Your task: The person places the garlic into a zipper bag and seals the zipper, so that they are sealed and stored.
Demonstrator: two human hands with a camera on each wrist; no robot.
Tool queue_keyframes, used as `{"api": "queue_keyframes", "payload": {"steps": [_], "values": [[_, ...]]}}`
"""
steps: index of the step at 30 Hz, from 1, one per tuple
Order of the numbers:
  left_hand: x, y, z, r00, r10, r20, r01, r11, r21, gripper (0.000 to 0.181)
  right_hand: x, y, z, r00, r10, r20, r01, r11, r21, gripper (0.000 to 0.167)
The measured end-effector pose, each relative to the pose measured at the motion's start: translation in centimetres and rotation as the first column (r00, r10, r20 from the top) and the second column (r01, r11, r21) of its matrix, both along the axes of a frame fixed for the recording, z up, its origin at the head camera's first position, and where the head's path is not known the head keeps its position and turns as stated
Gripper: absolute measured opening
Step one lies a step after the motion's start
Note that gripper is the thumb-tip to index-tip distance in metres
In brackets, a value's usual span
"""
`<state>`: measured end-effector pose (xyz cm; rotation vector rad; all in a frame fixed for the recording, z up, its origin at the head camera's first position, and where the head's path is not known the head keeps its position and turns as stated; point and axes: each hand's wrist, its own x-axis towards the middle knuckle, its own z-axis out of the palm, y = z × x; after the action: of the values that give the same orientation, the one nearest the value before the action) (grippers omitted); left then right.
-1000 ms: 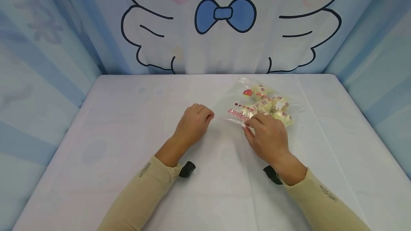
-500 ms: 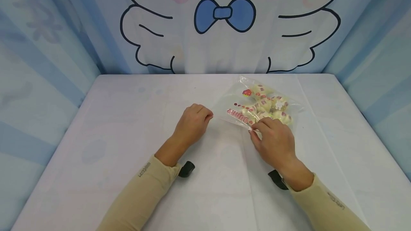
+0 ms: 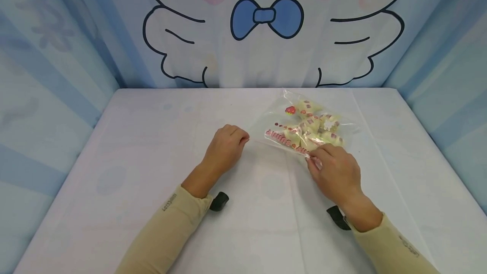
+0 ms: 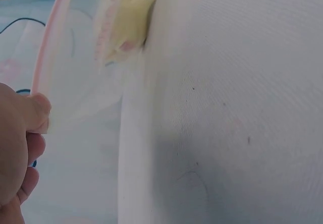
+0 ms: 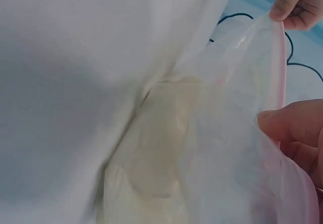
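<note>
A clear plastic zip bag (image 3: 277, 127) with red printing stands tilted on the table, with several pale yellow pieces with purple marks (image 3: 310, 125) inside; their kind is unclear through the film. My left hand (image 3: 225, 149) pinches one corner of the bag, at the end of its pink zip edge (image 4: 44, 52), as the left wrist view shows. Farther along that same edge, my right hand (image 3: 336, 174) pinches the bag between thumb and fingers. In the right wrist view the film of the bag (image 5: 222, 133) stretches between both hands. Whether the zip is sealed cannot be told.
A white cloth covers the table (image 3: 152, 130). Behind it hangs a curtain (image 3: 266, 58) with a cartoon figure and blue bow, and blue patterned curtains (image 3: 45, 96) close off the sides. Each wrist wears a black camera (image 3: 219, 201).
My right hand has slid along the bag's edge, rightward and nearer to me, uncovering more of the red lettering. The left hand has shifted only slightly left, still pinching its corner.
</note>
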<state>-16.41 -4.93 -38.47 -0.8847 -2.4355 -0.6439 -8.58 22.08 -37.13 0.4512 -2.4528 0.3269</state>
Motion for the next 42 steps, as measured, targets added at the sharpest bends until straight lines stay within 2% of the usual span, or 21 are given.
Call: {"api": "queue_keyframes", "payload": {"steps": [8,17,26,30,34,42], "values": [[-0.1,-0.3,-0.2,1.0,-0.005,-0.007,0.005,1.0,0.018,0.005,0.4,0.8,-0.1,1.0,-0.015,0.016,0.015,1.0,0.012,0.007],[-0.1,-0.6,-0.5,1.0,-0.013,-0.021,0.014,0.999,0.046,0.006,0.9,1.7,-0.2,1.0,0.004,-0.001,-0.004,1.0,0.012,0.006],[0.0,-0.9,-0.6,1.0,-0.009,-0.012,0.009,0.999,0.039,0.005,1.0,2.3,-0.2,1.0,-0.017,0.024,0.018,1.0,-0.003,0.005],[0.1,-1.2,-0.5,0.999,0.029,0.021,-0.03,0.999,0.019,0.004,1.0,2.8,-0.4,1.0,-0.015,0.012,0.015,1.0,-0.012,0.005],[0.2,-1.4,-0.5,0.996,0.076,0.054,-0.075,0.997,-0.005,0.004,1.2,3.5,-0.4,0.998,-0.05,0.029,0.051,0.999,-0.016,0.005],[0.3,-1.7,-0.6,0.995,0.087,0.056,-0.087,0.996,-0.013,0.005,1.8,4.8,-0.7,0.989,-0.115,0.095,0.116,0.993,-0.012,0.006]]}}
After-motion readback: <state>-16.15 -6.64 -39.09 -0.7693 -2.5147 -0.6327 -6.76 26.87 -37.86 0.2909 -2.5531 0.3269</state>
